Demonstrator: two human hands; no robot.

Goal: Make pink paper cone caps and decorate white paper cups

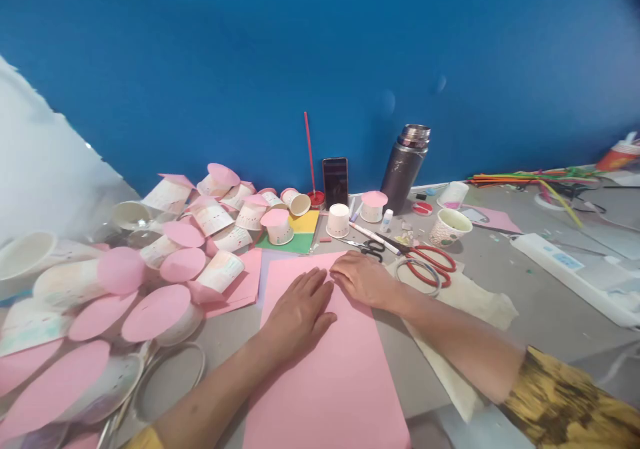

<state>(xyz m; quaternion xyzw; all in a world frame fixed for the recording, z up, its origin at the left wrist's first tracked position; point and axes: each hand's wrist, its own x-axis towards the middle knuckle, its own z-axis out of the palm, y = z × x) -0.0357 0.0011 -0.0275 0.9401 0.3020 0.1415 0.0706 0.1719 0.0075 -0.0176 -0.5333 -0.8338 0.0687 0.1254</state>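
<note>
A large sheet of pink paper [330, 382] lies on the table in front of me. My left hand [300, 312] rests flat on it, palm down, fingers stretched out. Near the sheet's top right edge is my right hand [367, 279], its fingers bent and drawn together with the tips on the paper. Whatever those fingers hold, if anything, is hidden. Just beyond my right hand lie small black-handled scissors [373, 249] and a white marker [375, 238]. Red-handled scissors [435, 259] and a roll of tape [420, 276] sit beside its wrist.
Many paper cups with pink discs [183, 266] crowd the left side. A dark flask [406, 169], a phone [335, 182] and a white cup [339, 221] stand toward the blue wall. At right are a green-patterned cup [450, 229], a power strip [575, 279] and cream cloth-like sheet [480, 306].
</note>
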